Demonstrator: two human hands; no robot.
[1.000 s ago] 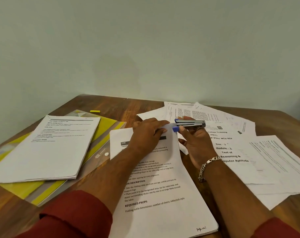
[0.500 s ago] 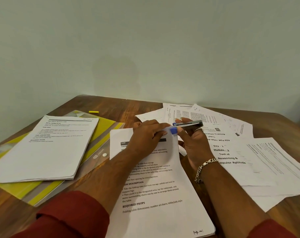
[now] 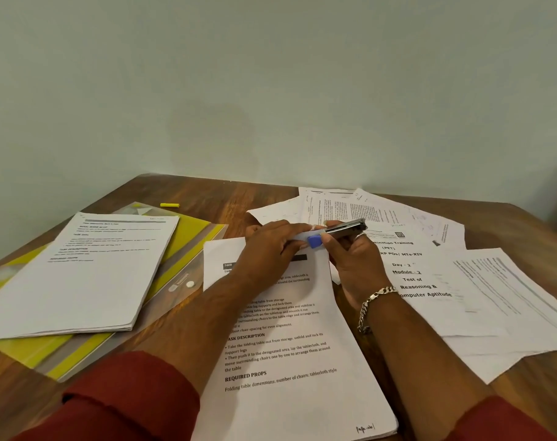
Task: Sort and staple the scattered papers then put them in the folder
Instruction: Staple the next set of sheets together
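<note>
1. Head view: the left hand (image 3: 271, 246) lies flat with straight fingers on the top of the stack (image 3: 290, 338) in the middle of the counter (image 3: 207, 198). I think it presses there so the sheets stay lined up and do not slide.
2. The right hand (image 3: 353, 259) grips the stapler (image 3: 341, 229), fingers curled round it, at the stack's top right corner. The blue end (image 3: 314, 241) points at the left hand. That corner looks like the spot for the staple.
3. The folder (image 3: 188, 237) is yellow and clear. It lies flat on the left, under another stack (image 3: 80, 275). That pile looks done and is waiting near where it must go.
4. Loose papers (image 3: 430, 275) lie spread out on the right, near the right hand. They overlap each other. I think they are not sorted yet.
5. A small yellow thing (image 3: 169, 205) lies far back on the counter. I cannot tell what it is.
6. Hard to see: the hands hide the corner, so I cannot tell if paper sits inside the stapler's mouth or if a staple is in. The fingertips are blurred. The stack's near edge is cut off.
</note>
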